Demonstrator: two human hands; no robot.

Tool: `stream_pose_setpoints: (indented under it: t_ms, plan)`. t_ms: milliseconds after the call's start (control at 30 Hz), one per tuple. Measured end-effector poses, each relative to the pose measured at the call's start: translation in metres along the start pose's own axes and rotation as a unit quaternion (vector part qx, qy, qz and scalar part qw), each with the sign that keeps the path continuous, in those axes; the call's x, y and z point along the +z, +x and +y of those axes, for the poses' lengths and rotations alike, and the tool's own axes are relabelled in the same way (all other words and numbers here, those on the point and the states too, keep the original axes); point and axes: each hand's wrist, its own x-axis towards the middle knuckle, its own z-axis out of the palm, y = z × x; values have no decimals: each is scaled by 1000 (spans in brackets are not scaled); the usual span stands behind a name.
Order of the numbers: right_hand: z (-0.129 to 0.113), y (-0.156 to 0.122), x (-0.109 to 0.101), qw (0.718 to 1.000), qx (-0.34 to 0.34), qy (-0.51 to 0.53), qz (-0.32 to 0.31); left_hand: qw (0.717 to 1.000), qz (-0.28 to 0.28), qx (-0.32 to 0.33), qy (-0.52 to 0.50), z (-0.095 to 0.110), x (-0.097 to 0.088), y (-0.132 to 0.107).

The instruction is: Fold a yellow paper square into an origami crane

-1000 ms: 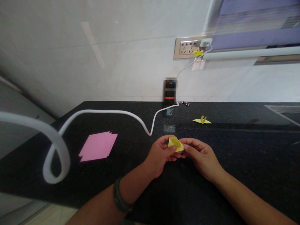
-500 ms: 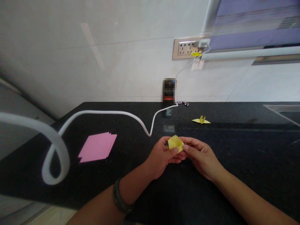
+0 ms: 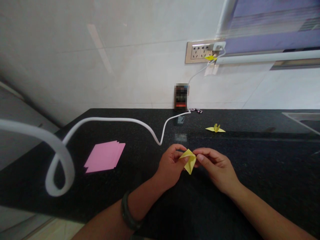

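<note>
Between my two hands is a small folded piece of yellow paper (image 3: 191, 164), diamond-shaped with one corner pointing down toward me. My left hand (image 3: 171, 166) grips its left side, the thumb lying over the front face. At its right corner, my right hand (image 3: 216, 168) pinches the edge between thumb and fingers. Some of the fingers behind the paper are hidden. Beyond my right hand, a folded yellow paper crane (image 3: 215, 128) rests on the black countertop (image 3: 150, 206).
A stack of pink paper squares (image 3: 105, 156) lies to the left. A thick white cable (image 3: 120, 119) curls over the counter's left part. Against the tiled wall leans a blurred phone-like device (image 3: 181, 97), below a wall socket (image 3: 198, 52). A sink edge (image 3: 300, 124) shows at far right.
The yellow paper has turned in my hands, its lower corner now pointing down and its front face more in view. The fingers of my left hand that showed below it have drawn back.
</note>
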Motion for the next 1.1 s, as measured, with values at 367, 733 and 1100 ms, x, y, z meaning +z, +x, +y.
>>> stream_pose_setpoints:
  t_ms: [367, 733, 1100]
  plan:
    - [0, 0, -6, 995, -30, 49, -85, 966, 66, 137, 208, 2, -5, -9]
    - [-6, 0, -9, 995, -38, -13, -95, 972, 49, 97, 206, 6, -2, -9]
    - [-3, 1, -9, 993, 21, 45, -103, 996, 10, 6, 86, 5, 0, -5]
